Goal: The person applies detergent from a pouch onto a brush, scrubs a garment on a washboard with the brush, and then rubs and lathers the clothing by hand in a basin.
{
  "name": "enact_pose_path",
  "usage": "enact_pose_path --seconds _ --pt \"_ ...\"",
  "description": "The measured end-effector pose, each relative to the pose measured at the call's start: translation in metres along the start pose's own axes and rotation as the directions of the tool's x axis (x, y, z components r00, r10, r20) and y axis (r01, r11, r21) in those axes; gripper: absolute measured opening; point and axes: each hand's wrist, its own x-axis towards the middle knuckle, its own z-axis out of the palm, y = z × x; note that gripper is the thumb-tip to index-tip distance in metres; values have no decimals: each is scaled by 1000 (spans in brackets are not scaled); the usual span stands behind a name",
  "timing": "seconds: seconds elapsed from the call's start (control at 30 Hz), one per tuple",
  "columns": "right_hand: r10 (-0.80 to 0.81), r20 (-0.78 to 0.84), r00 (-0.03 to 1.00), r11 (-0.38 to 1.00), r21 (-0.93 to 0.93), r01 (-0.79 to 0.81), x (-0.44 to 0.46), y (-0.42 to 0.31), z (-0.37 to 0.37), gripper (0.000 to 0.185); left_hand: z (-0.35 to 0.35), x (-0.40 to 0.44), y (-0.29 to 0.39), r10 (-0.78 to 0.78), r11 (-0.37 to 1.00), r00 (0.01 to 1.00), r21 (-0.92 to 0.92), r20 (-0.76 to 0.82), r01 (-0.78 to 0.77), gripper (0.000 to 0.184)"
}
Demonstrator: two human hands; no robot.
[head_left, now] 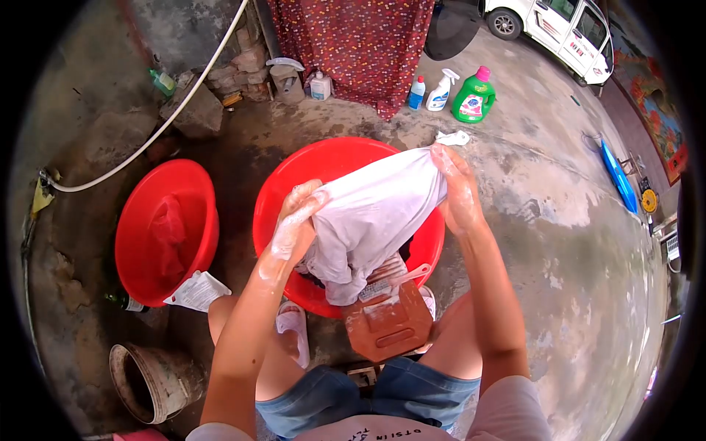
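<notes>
A wet white garment (pixel 379 202) is stretched between my two hands above a large red basin (pixel 273 209). My left hand (pixel 296 220), with suds on it, grips one edge of the cloth. At the opposite corner, my right hand (pixel 457 187) pinches the fabric, also soapy. The lower part of the garment hangs into the basin and onto a brown washboard (pixel 388 323), which leans out over the near rim. A scrub brush with a pink handle (pixel 412 275) lies on the washboard. Dark cloth in the basin is mostly hidden by the garment.
A smaller red basin (pixel 132 242) holding red cloth stands at the left. Near it are a white packet (pixel 197 292) and a tipped, dirty bucket (pixel 158 382). A green detergent bottle (pixel 473 97) and a spray bottle (pixel 441 91) stand ahead. A white hose (pixel 176 110) curves at left.
</notes>
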Motion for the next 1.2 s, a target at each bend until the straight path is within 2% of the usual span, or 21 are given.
enact_pose_path --seconds 0.13,0.23,0.33,0.47,0.53,0.6,0.67,0.7,0.73,0.77,0.8,0.83,0.87,0.93,1.0,1.03,1.07,1.1,1.13,1.17,1.2 --pt "-109 -79 991 951 -299 80 6 11 1 21 -2 8 -6 20 992 993 -125 117 -5 16" --pt "-37 -5 999 969 -243 35 6 0 13 19 -3 15 -10 75 997 988 -46 133 -70 27" --pt "225 137 965 841 -527 -122 6 -14 14 19 -4 16 -7 69 997 989 -51 127 -63 29" --pt "54 1 999 938 -343 -50 16 10 9 20 -5 15 -8 65 994 978 -95 201 -46 24" --pt "-48 -57 997 980 -196 36 15 12 25 19 9 15 -13 -28 982 998 -185 60 39 17" --pt "-330 -85 940 794 -565 227 11 18 42 17 18 15 -19 -88 970 994 -230 -57 73 10" --pt "-504 225 834 624 -572 532 -22 14 84 14 22 17 -27 -94 973 983 -225 -155 58 6" --pt "-644 508 572 276 -542 793 -34 37 98 13 17 21 -45 -5 984 990 -179 -144 -21 9" --pt "-727 354 589 158 -748 645 -23 88 110 16 12 25 -62 84 986 988 -136 -131 -102 13" --pt "-788 188 587 97 -903 419 -16 89 138 19 13 24 -65 21 934 1000 -356 -16 -25 14" --pt "-670 667 327 -214 -595 775 -22 66 93 22 14 21 -68 -24 832 994 -549 109 80 17" --pt "-572 582 578 -127 -759 639 6 62 74 25 18 21 -71 -34 683 971 -704 236 195 20" --pt "-574 532 623 -123 -808 576 6 61 74 22 51 9 -40 -250 831 967 -522 -39 194 19" --pt "-576 431 695 -125 -886 446 5 58 77 17 36 16 -47 -190 867 982 -468 5 170 23" --pt "-668 526 526 -59 -742 667 -12 80 86 13 1 49 -54 91 775 767 -529 635 346 28" --pt "-694 554 460 -58 -680 731 -17 82 88 10 1 51 -51 80 778 728 -499 681 381 32" --pt "-724 572 387 -66 -615 785 -20 81 89 8 8 39 -60 -80 826 902 -478 425 299 33" --pt "-608 590 531 -123 -730 672 -1 63 75 15 46 17 -40 -196 876 974 -425 117 228 35" --pt "-579 499 645 -64 -816 574 -3 55 76 20 64 8 -31 -262 920 942 -350 -208 178 37" --pt "-538 396 744 -11 -886 464 -7 48 77 25 56 13 -42 -245 929 950 -328 -195 172 33" --pt "-498 288 818 28 -937 347 -6 43 77 30 31 29 -58 -118 899 980 -402 161 175 31"
